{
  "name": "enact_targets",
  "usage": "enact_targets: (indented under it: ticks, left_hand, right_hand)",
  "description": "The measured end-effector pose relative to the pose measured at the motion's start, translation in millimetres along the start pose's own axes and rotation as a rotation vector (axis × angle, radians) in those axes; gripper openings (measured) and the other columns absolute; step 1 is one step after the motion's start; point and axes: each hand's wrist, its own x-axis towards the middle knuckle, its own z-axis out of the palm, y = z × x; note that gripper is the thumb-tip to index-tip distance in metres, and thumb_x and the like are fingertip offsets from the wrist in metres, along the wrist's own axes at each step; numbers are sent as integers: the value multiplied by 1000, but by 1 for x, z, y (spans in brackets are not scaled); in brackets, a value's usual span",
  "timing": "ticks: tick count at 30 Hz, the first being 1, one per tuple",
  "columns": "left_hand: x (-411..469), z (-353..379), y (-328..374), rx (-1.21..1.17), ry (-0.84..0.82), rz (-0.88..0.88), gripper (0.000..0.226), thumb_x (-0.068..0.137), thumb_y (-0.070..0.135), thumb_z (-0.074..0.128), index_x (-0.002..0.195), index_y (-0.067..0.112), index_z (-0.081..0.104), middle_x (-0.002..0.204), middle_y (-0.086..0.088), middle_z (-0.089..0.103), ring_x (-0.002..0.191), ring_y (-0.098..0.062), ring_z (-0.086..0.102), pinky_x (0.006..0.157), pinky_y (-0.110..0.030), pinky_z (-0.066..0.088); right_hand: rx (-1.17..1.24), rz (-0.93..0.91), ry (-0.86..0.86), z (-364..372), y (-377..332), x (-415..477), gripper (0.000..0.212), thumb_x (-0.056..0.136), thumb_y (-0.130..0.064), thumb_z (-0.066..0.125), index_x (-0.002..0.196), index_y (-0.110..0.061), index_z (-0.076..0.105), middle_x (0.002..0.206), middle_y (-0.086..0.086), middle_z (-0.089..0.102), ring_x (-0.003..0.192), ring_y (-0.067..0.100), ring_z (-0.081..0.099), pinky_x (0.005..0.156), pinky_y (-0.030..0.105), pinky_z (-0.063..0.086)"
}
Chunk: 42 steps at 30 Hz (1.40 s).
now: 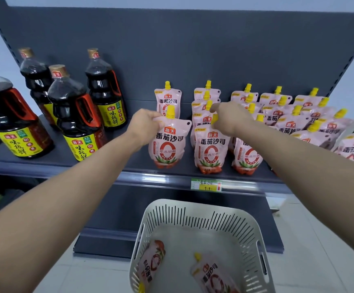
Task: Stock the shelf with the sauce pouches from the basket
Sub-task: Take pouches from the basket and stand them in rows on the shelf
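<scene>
My left hand (145, 125) grips the top left corner of a pink sauce pouch (168, 144) with a yellow cap, standing upright near the front of the dark shelf (129, 163). My right hand (228, 119) is closed on the top of the neighbouring pouch (211, 151) in the front row. Behind and to the right stand several more pouches (288, 119) in rows. Below, the white slotted basket (193, 214) holds two pouches lying flat: one at its left wall (151, 261), one near the middle (212, 273).
Several dark soy sauce bottles (74, 115) with yellow labels stand on the shelf's left part. A green and yellow price tag (206, 185) sits on the shelf's front rail. A lower shelf (108, 235) lies behind the basket; pale floor tiles lie beneath.
</scene>
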Motion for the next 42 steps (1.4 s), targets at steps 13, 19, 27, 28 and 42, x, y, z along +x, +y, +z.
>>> enact_targets:
  ticks: [13, 19, 27, 28, 42]
  left_hand:
    - [11, -7, 8, 25, 116, 63, 17, 90, 6, 54, 82, 15, 66, 84, -6, 68, 76, -16, 63, 71, -28, 51]
    - [52, -17, -3, 9, 156, 63, 19, 89, 5, 52, 81, 15, 66, 84, -7, 67, 78, -20, 62, 75, -32, 54]
    - [132, -15, -29, -45, 29, 58, 17, 89, 8, 54, 96, 8, 70, 85, -5, 67, 71, -15, 62, 60, -25, 52]
    - [141, -13, -32, -55, 0, 55, 19, 89, 8, 54, 101, 7, 69, 87, -6, 67, 73, -16, 63, 64, -28, 54]
    - [201, 20, -50, -147, -181, 36, 29, 87, 4, 56, 115, -3, 62, 101, -13, 66, 88, -19, 58, 76, -29, 47]
  right_hand:
    - [-34, -204, 156, -30, -23, -3, 29, 91, -10, 51, 119, -12, 59, 109, 14, 64, 94, 31, 60, 68, 31, 42]
    - [-11, -250, 92, -32, -29, 11, 31, 93, -14, 48, 123, -15, 58, 114, 11, 65, 96, 28, 60, 73, 32, 46]
    - [-213, -238, 161, -22, -39, 36, 28, 94, -27, 50, 116, -13, 61, 115, 9, 63, 103, 33, 59, 86, 41, 50]
    - [-218, -230, 177, -22, -42, 38, 27, 94, -26, 50, 115, -13, 62, 115, 9, 63, 103, 34, 59, 85, 40, 50]
    - [-194, -72, 125, -13, -60, 49, 30, 92, -22, 45, 117, -15, 60, 114, 10, 64, 106, 35, 56, 85, 43, 50]
